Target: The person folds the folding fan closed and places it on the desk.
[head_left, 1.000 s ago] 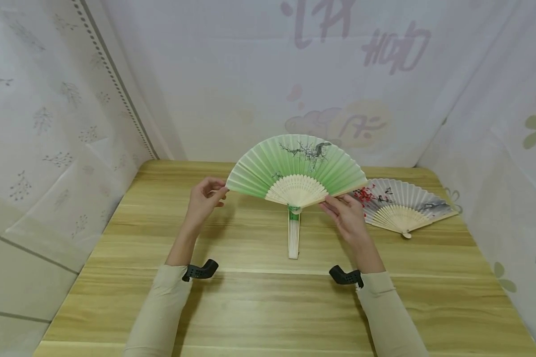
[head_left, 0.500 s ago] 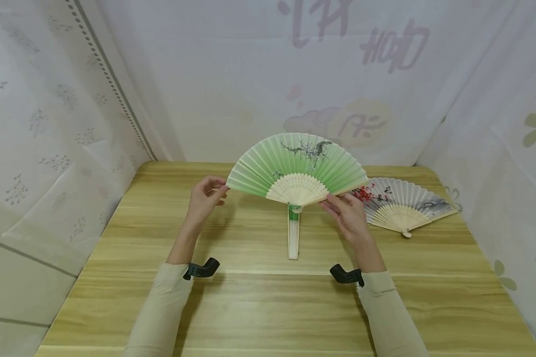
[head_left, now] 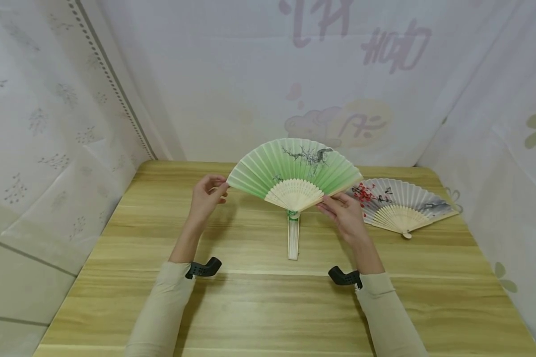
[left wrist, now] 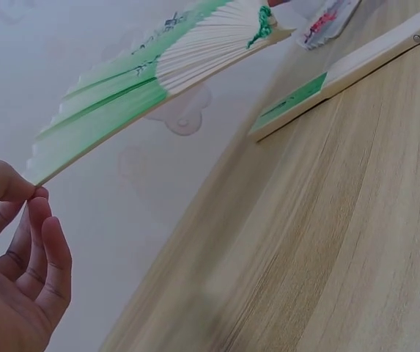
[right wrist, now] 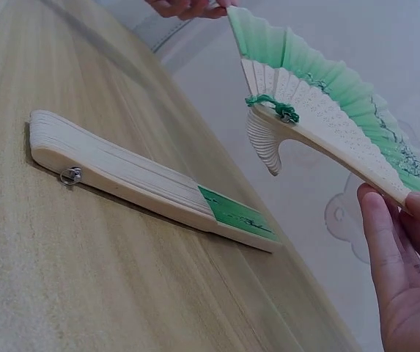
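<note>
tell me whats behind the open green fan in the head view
Past the open green fan, the wooden table and printed cloth show. It covers the far end of the folded fan, which both wrist views reveal, and, from this angle, some table and cloth.

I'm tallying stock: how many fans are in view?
3: green open fan held above the table; folded fan lying mid-table; grey open fan lying toward the right edge.
</note>
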`<state>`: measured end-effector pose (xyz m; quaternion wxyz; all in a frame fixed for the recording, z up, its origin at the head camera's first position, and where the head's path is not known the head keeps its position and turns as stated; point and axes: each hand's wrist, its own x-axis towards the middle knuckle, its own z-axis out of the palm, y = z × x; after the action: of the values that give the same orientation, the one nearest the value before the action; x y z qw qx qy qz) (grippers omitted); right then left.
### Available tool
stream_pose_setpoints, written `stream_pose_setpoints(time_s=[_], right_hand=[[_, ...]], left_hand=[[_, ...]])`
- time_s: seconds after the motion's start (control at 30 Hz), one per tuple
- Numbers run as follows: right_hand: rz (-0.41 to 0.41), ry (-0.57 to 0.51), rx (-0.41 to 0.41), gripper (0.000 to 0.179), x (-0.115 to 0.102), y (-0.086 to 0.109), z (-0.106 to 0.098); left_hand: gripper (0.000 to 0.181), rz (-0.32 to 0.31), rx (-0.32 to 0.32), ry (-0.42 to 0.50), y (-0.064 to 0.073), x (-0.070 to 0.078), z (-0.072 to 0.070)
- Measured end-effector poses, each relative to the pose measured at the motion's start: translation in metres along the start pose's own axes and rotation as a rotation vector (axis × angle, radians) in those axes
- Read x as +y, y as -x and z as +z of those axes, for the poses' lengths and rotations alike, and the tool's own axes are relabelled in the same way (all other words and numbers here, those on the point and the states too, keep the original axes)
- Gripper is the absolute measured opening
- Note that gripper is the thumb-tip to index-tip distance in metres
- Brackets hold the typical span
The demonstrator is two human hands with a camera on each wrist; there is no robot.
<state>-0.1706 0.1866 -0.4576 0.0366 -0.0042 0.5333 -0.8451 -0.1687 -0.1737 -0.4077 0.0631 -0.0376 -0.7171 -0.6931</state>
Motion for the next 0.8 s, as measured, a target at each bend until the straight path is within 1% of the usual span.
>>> stream_pose_setpoints(time_s=[0.23, 0.47, 0.6, 0.8], right_hand=[[-0.04, 0.051, -0.041, 0.026, 0.002, 0.002, 0.001], [-0.05, 0.069, -0.045, 0.012, 0.003, 0.002, 0.003], [-0.06, 0.105, -0.064, 0.014, 0.003, 0.003, 0.007], [-0.048, 0.15, -0.058, 0.021, 0.002, 0.004, 0.012]], left_hand=[[0.027, -0.001, -0.005, 0.006, 0.0, 0.004, 0.002], [0.026, 0.024, -0.018, -0.01, 0.0, 0.005, 0.001], [0.026, 0.028, -0.026, -0.003, -0.001, 0.007, 0.002], [0.024, 0.03, -0.035, -0.016, -0.001, 0.011, 0.004]])
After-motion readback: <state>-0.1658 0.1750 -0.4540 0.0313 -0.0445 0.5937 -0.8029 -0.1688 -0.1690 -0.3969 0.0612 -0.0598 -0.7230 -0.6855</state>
